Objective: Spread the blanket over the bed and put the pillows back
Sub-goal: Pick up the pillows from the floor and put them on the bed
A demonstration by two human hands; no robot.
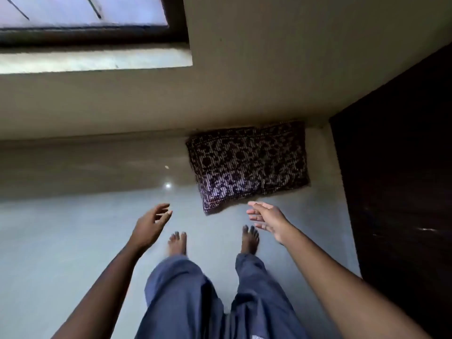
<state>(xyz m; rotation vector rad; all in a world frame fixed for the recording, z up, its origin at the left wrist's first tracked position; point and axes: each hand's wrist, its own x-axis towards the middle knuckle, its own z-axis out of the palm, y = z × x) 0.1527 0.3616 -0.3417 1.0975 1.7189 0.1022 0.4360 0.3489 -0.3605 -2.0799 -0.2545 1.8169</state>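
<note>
The patterned pillow [249, 165] lies on the floor [73, 241] against the wall, right of frame centre. Both hands, left hand [149, 226] and right hand [269, 220], reach with fingers released, holding nothing. Best to grasp its two near corners together, then lift.

Both my empty hands are out toward the pillow [247, 165] on the floor [73, 241].

The dark patterned pillow lies flat, its far edge against the wall [269, 81], near a dark wooden panel [403, 167] on my right. My left hand [150, 225] is held out with fingers loose and a little curled. My right hand [269, 220], fingers straight, hovers just short of the pillow's near edge, apart from it. My bare feet [177, 243] stand between my hands, blue trousers [181, 297] above them. A window [85, 11] with a pale sill [93, 61] sits high on the left.
</note>
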